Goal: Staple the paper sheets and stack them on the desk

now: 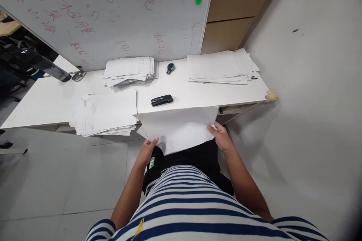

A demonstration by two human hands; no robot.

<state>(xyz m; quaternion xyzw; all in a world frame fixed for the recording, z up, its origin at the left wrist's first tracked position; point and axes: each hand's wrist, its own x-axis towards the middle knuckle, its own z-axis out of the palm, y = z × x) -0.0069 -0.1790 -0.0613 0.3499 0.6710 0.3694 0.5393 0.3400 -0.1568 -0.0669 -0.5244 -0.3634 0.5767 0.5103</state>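
While the white paper (pixel 181 128) spans the gap between the fingers of two hands, whether it is one sheet or several I cannot tell. Just beyond the fingers lies one black stapler (pixel 161 100); farther out, one small watch-like object (pixel 170 68). Three stacks follow: the near-left stack (pixel 109 115) beyond and left of the left fingers, the far-left stack (pixel 128 68) behind it, the right stack (pixel 217 67) beyond the right fingers. Well left of all fingers is one dark bottle (pixel 46 64).

The paper's far edge overlaps, in view, the front edge of the white desk (pixel 177 88); whether they touch I cannot tell. The near-left stack overhangs that edge. Desktop gives room between stapler and right stack; a wall (pixel 299 83) bounds the right fingers' outer side, and one whiteboard (pixel 124 19) rises beyond.

The left hand (pixel 146 152) pinches the paper's near-left side, thumb on top, other fingers mostly hidden. The right hand (pixel 224 140) pinches the right edge, thumb on top, barely parted.
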